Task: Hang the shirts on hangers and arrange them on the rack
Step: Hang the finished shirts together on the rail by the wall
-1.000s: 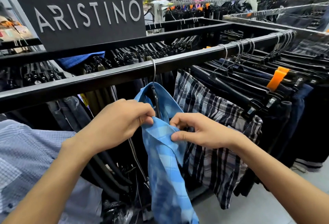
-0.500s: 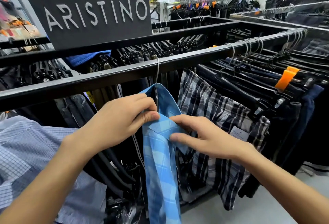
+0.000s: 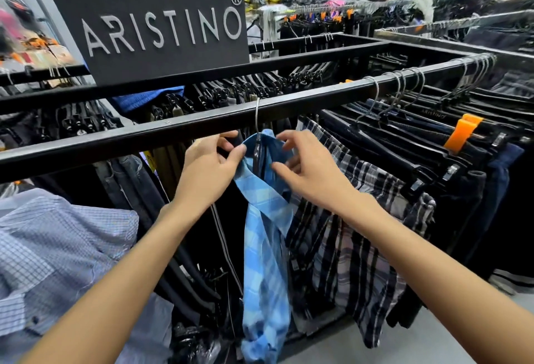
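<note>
Fingers (image 3: 231, 153) of left hand (image 3: 208, 172) pinch blue plaid shirt (image 3: 264, 248) collar; shirt hangs on hanger (image 3: 257, 120) from rack rail (image 3: 144, 138). Right hand (image 3: 306, 172) fingers spread, loosely touching collar. Risk: tugging collar unhooks hanger, shirt slips off.

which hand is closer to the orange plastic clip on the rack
Right. The right hand is at the blue plaid shirt's collar, on the side facing the orange plastic clip; the left hand is beyond the collar.

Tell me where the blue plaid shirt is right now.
The blue shirt hangs mid-frame from the front rail, between both hands, left of the dark plaid shirt.
</note>
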`<state>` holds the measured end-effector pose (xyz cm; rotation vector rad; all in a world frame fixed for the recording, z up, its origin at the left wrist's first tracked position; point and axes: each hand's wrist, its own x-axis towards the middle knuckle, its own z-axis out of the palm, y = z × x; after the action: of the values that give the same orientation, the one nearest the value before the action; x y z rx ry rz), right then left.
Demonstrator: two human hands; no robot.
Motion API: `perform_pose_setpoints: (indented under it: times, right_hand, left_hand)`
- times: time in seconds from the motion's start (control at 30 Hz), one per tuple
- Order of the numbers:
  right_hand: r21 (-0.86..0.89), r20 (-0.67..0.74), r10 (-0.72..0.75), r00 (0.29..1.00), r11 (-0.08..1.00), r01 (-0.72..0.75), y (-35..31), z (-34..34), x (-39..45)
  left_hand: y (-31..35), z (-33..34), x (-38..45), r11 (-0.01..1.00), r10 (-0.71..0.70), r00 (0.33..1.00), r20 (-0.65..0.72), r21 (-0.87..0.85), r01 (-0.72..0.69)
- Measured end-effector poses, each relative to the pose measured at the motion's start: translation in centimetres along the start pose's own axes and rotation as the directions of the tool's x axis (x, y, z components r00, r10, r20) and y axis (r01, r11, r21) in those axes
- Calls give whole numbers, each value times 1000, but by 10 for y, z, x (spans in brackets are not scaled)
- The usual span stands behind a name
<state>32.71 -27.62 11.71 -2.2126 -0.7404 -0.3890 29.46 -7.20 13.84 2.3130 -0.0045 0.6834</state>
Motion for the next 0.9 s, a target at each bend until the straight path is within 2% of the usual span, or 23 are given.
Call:
perform_pose_setpoints:
  times: [0.07,0.1,0.2,0.3,0.37,0.53,0.67,0.73,0.8,0.83,0.9]
  right_hand:
    - [-41,-14,19,1000,999,-20,3,5,14]
    - [-76,-25,25,999,997,-27,4,7,21]
    - [-185,-93,39,995,981,-56,6,10,39]
    - [-141,-62,24,998,989,-32,6,7,51]
    - [-63,-46,12,999,998,-15,7,6,55]
    - [28,-6,37,999,999,-37,10,5,59]
    - [164,127,132,983,975,-152,14,9,64]
    - [333,212,180,961,911,-244,16,9,67]
    - [522,325,211,922,773,-361,16,6,72]
    - [559,374,205,905,728,-396,17,4,75]
    - [534,417,207,885,732,-423,19,1,81]
  left_hand:
    - [3,2,8,997,37,999,25,60,-39]
    - [5,2,11,997,11,999,48,78,-15]
    - [5,3,24,984,-163,979,126,87,153]
    - [-3,9,35,909,-361,923,136,-172,381]
    - [-9,13,38,846,-398,904,157,-318,428]
    - [-7,7,34,761,-316,890,328,-473,444]
    - [-11,3,34,626,-312,848,428,-580,522]
    - [-15,2,34,528,-275,805,526,-616,584]
    - [-16,-1,37,408,-269,757,595,-642,649]
    - [-15,-3,39,361,-263,742,617,-650,669]
    - [-13,-8,43,336,-225,722,654,-644,688]
